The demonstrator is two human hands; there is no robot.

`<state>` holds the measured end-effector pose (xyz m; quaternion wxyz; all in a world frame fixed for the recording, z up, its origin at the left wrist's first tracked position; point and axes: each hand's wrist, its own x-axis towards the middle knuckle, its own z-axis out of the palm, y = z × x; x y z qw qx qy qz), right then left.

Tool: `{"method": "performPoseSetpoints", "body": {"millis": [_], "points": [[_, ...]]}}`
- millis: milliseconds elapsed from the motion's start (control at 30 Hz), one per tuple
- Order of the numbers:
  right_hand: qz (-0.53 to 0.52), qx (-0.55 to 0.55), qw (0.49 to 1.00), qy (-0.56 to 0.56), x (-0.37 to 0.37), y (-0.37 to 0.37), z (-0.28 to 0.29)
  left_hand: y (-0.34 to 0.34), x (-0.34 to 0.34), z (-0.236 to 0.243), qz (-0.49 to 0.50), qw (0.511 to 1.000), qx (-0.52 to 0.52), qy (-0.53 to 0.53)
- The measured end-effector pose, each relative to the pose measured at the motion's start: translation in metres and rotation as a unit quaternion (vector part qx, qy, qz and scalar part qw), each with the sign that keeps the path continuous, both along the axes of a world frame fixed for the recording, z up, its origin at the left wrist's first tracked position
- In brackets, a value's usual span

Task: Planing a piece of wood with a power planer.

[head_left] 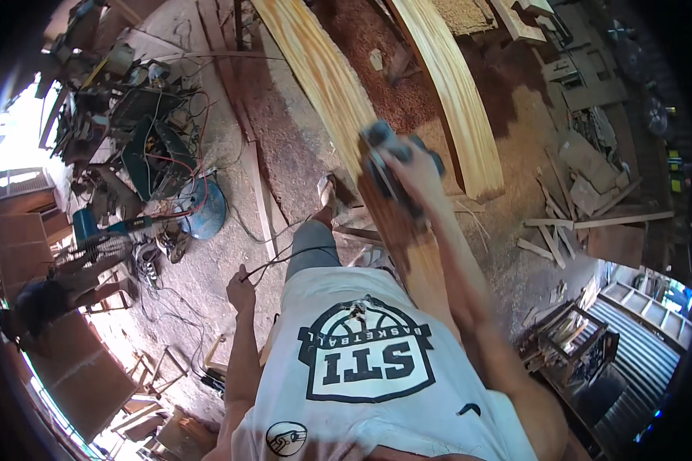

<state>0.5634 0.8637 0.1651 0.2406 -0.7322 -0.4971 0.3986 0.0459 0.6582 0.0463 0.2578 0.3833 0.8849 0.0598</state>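
My right hand (418, 175) is closed round the handle of a dark electric planer (377, 137). Motion blurs both the hand and the tool. The planer sits on the face of a long yellow plank (319, 65) with bold grain, which runs from the far edge of view toward my body. Down at my left side, my left hand (241, 292) is closed on a thin black power cord (303, 250). Part of that cord crosses in front of my grey shorts. The planer's underside is hidden.
A second thick plank (455, 100) lies to the right, over reddish shavings. Wood offcuts (565, 230) are scattered farther right. On the left are a blue round object (201, 209), a fan (104, 250), piled scrap (150, 150) and loose cables on the floor.
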Motion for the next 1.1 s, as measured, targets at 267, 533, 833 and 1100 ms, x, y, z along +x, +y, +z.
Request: {"method": "performPoseSetpoints", "body": {"millis": [267, 533, 833, 1100], "points": [[-0.091, -0.11, 0.989, -0.033, 0.077, -0.347, 0.025, -0.052, 0.068, 0.019, -0.212, 0.959, 0.186, -0.024], [-0.201, -0.181, 0.963, -0.005, 0.099, -0.54, 0.056, -0.083, 0.158, 0.003, -0.392, 0.883, 0.193, -0.173], [-0.248, -0.126, 0.961, -0.007, 0.09, -0.681, 0.058, -0.232, 0.161, -0.02, -0.389, 0.874, 0.236, -0.172], [-0.199, -0.168, 0.965, -0.024, 0.098, -0.715, 0.082, -0.445, 0.074, -0.007, -0.302, 0.95, 0.046, -0.066]]}}
